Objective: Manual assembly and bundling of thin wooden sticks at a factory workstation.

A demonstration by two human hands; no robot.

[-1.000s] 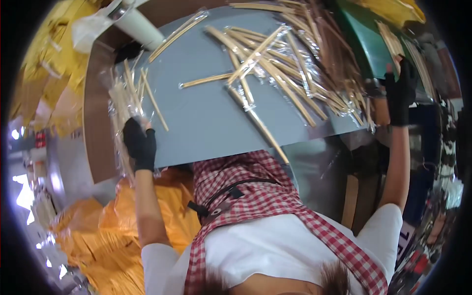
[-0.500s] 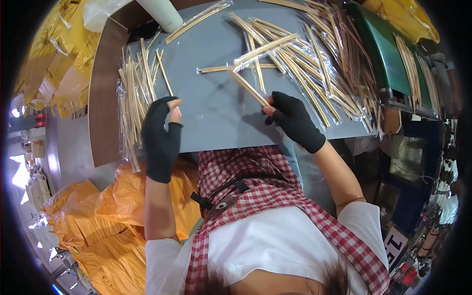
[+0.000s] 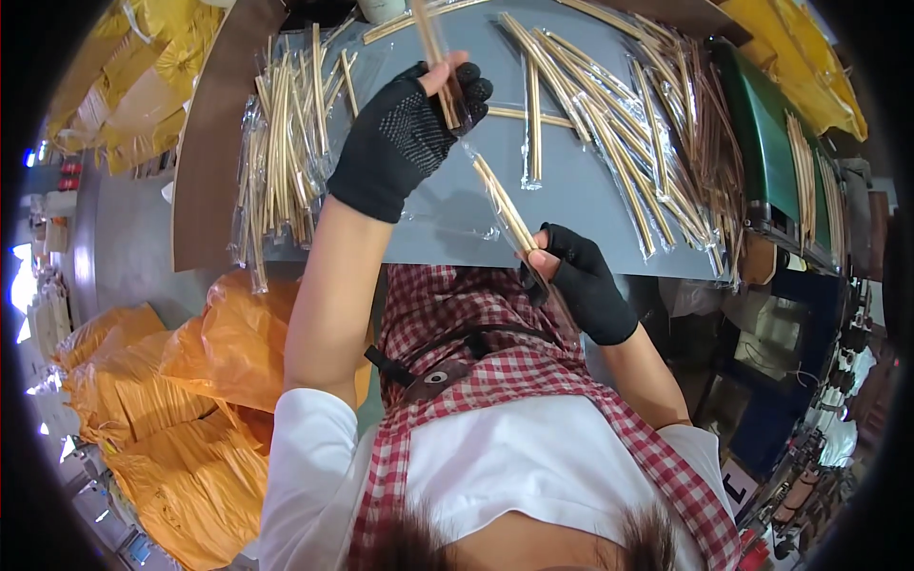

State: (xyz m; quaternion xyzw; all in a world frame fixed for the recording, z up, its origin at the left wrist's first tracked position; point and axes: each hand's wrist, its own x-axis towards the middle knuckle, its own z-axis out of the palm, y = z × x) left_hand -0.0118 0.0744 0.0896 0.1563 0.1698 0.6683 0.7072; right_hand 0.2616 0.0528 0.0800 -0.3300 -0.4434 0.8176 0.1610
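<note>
Left fingers (image 3: 441, 76) have moved up, closed around wrapped chopsticks (image 3: 429, 32) — right fingers (image 3: 540, 260) pinch another pack (image 3: 505, 205).

On the table (image 3: 409, 247), one chopstick pile (image 3: 281, 143) lies left of the left hand (image 3: 405, 133), a second heap (image 3: 619, 124) beyond the right hand (image 3: 586, 285). A belt (image 3: 752, 162) stands right of both.

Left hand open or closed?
Closed: the left hand grips sticks, thumb pressed over them, fingers curled.
</note>
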